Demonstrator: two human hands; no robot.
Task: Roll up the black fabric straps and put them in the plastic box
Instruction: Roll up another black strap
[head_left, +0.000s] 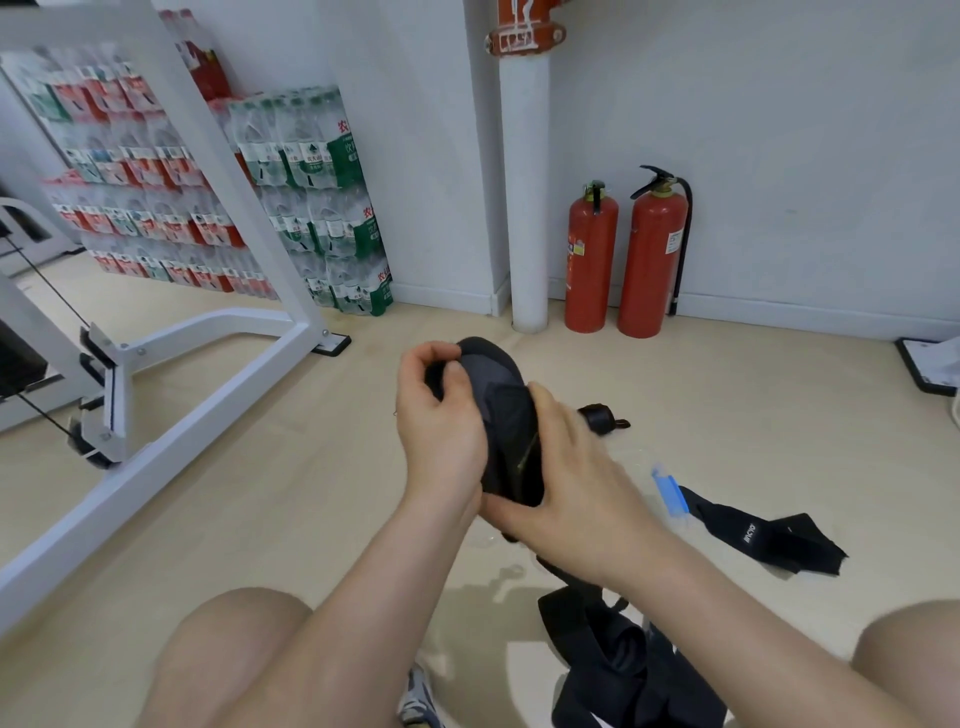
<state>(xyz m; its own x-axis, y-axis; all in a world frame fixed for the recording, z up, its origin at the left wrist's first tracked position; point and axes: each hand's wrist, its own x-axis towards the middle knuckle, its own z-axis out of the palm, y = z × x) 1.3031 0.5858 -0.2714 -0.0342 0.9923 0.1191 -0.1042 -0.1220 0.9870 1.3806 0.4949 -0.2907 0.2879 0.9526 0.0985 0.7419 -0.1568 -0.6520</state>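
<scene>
A black fabric strap (503, 410), partly rolled into a thick coil, is held up between both hands above the floor. My left hand (439, 415) grips its upper left end with curled fingers. My right hand (576, 478) wraps round its lower right side, thumb underneath. The clear plastic box (641, 467) with a blue clip (670, 493) lies on the floor behind my right hand, mostly hidden. A small rolled strap (602, 418) sits just beyond it. Another black strap (769, 535) lies flat at the right. More loose straps (618, 654) trail under my right forearm.
A white gym machine frame (208, 332) stands at the left. Stacked packs of bottled water (311, 197) line the wall. Two red fire extinguishers (623, 254) stand beside a white pipe (530, 208). My bare knees (228, 649) frame the bottom of the view.
</scene>
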